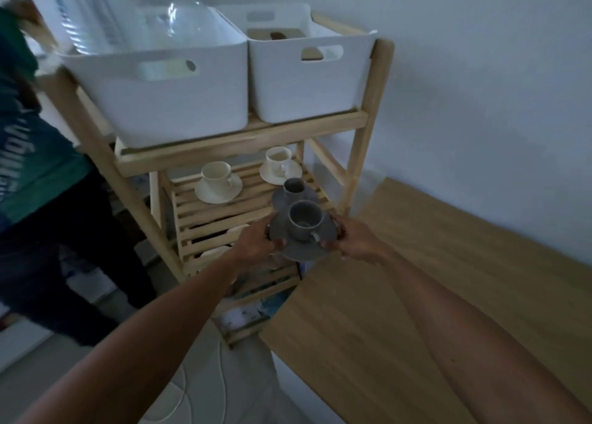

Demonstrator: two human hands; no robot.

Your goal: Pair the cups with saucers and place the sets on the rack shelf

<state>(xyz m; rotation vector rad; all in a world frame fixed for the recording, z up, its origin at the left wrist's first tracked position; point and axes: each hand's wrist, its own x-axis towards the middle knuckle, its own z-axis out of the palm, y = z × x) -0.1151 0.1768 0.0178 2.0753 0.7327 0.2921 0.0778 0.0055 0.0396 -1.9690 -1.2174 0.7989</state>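
Note:
A grey cup (304,219) stands on a grey saucer (301,249) that I hold from both sides in front of the wooden rack. My left hand (256,241) grips the saucer's left rim and my right hand (352,239) its right rim. Just behind, a second grey cup (293,188) sits on its grey saucer (279,196) at the front right of the slatted middle shelf (217,212). Two cream cups rest on cream saucers on the same shelf, one at the left (217,175) and one at the back right (278,159).
Two white bins (166,103) (307,80) fill the rack's top shelf. A wooden table (400,295) lies to the right of the rack. Another person (38,167) in a green top stands at the left. Lower shelves hold pale dishes, mostly hidden.

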